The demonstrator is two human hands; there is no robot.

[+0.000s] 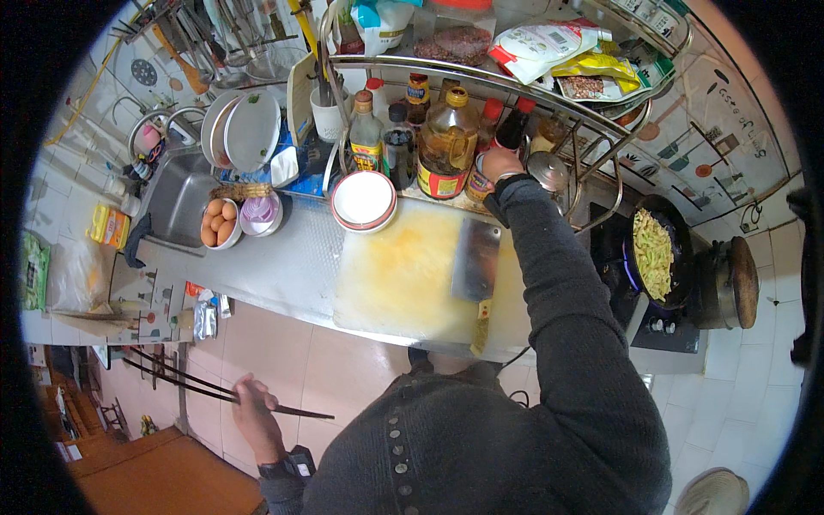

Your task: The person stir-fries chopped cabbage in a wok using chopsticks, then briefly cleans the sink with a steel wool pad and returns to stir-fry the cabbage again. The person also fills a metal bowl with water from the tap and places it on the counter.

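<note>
A pair of long dark chopsticks (193,387) is gripped in my left hand (257,412), low at the left, away from the counter. My right hand (501,166) reaches under the metal rack among the bottles, its fingers at a jar with a coloured label (477,185); whether they close on it cannot be told. Just left of it stands a large oil jug (449,145). Below lies a cleaver (477,261) on a pale cutting board (399,277). Stacked bowls (364,201) sit at the board's back edge. Chopped food (652,254) lies in a wok (681,257) at the right.
The wok is on a gas stove (663,341) with a blue flame, beside a lidded pot (721,286). Left are a bowl of eggs (219,222), a bowl of sliced onion (259,214), a sink (183,193) and plates (252,132). The metal rack (489,71) overhangs the bottles.
</note>
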